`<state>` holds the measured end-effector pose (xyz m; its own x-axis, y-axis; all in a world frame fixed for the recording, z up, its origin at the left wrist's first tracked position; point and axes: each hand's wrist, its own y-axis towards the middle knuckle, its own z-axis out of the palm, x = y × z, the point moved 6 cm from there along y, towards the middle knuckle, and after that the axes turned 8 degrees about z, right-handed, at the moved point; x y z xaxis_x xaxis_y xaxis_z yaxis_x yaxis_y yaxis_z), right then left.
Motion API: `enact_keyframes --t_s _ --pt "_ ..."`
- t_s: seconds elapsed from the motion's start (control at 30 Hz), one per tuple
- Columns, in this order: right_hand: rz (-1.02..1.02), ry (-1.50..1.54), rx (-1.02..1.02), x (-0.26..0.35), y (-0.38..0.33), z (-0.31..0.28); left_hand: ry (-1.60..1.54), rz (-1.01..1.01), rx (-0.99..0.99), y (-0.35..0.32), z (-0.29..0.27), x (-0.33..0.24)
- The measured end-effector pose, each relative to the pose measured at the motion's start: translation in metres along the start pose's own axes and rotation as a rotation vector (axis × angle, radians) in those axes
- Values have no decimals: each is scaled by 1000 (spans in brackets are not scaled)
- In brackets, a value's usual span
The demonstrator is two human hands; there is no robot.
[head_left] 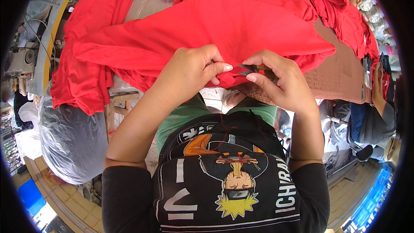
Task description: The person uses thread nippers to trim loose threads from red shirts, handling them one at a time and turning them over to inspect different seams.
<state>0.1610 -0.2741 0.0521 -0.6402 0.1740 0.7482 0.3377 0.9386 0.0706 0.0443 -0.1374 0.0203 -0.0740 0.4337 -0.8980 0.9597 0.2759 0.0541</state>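
A red garment lies spread over the table in front of me, its near edge hanging over my lap. My left hand pinches a bit of its near edge between thumb and fingers. Just right of that pinch, my right hand is closed around a small pair of thread snips. The dark, pointed blades of the snips are apart and point left toward the pinched edge. Whether a thread lies between the blades is too small to tell.
More red garments hang off the table's left side, and another red pile lies at the far right. Brown cardboard covers the table's right part. A large plastic-wrapped bag stands lower left. Another person's arm shows at the right edge.
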Motion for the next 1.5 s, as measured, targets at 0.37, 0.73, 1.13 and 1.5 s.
enact_keyframes --t_s 0.37,0.73,1.13,1.5 --pt "2 -23 98 0 5 14 -95 -12 0 -1 3 1" --pt "-85 -51 50 7 12 16 19 46 38 1 2 -6" --pt "-101 -132 71 13 11 12 40 48 33 5 -6 -16" --pt "-140 -355 -109 33 4 5 197 161 -120 5 -14 -18"
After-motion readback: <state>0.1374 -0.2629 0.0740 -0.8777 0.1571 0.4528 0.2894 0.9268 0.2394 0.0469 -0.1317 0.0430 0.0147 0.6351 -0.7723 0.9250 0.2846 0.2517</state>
